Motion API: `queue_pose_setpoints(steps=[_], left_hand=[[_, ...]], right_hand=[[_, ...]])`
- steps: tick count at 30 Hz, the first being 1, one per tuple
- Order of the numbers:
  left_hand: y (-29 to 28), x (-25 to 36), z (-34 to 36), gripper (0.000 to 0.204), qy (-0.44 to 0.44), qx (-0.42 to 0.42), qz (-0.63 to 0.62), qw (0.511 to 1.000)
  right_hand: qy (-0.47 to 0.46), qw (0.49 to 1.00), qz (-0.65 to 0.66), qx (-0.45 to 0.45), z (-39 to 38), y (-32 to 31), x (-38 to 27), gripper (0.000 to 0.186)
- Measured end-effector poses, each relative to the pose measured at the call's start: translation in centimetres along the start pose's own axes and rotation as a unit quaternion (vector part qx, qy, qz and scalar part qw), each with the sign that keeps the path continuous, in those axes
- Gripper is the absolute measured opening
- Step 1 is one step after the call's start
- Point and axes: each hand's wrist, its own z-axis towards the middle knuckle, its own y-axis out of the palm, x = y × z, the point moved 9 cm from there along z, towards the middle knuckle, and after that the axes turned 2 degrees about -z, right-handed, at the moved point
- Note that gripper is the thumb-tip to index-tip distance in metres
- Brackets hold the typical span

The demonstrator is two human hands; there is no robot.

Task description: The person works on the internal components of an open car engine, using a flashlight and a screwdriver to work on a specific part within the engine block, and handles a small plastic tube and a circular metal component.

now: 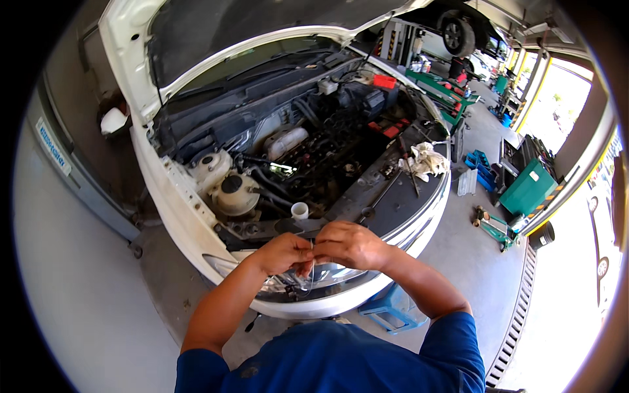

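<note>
Both hands meet above the front edge of a white car (321, 308) with its bonnet raised. My left hand (286, 253) and my right hand (350, 245) are closed with fingertips together. Between them shows a thin pale strand (312, 270), which hangs down in front of the headlight area; its kind is too small to make out. Just beyond my hands a small white cup (299, 210) stands at the front of the engine bay. Left of it is a yellowed plastic fluid reservoir (234, 194) with a dark cap.
A crumpled white rag (429, 162) and long-handled tools lie on the car's front right edge. A blue stool (395, 308) stands by the bumper. Farther right are a green floor jack (496, 228), a green cabinet (528, 188) and a floor drain grate (514, 314).
</note>
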Motion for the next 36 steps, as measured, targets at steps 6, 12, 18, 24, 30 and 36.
queue_pose_setpoints(steps=[6,12,18,24,30,36], left_hand=[[3.3,0.1,0.6,0.023,-0.061,-0.032,0.005,0.998],[3.8,-1.2,2.0,0.023,-0.083,-0.071,-0.054,0.993],[4.6,-0.9,2.6,0.025,-0.055,-0.097,-0.100,0.989],[5.7,-0.8,2.6,0.026,-0.055,-0.139,-0.032,0.988],[4.8,-3.1,2.8,0.019,-0.095,-0.109,-0.001,0.990],[3.7,-4.9,2.8,0.021,-0.112,-0.037,0.026,0.993]], right_hand=[[-0.103,0.990,-0.054,-0.075,0.1,-0.9,-1.8,0.027],[-0.117,0.983,-0.035,-0.140,-1.3,-0.4,-1.2,0.016],[-0.142,0.979,-0.086,-0.119,-2.3,-0.8,-1.7,0.020],[-0.157,0.981,-0.081,-0.083,-2.7,-1.8,-3.1,0.014],[-0.148,0.981,-0.083,-0.091,-4.1,-1.3,-2.6,0.012],[-0.128,0.982,-0.103,-0.096,-5.0,-0.5,-2.1,0.012]])
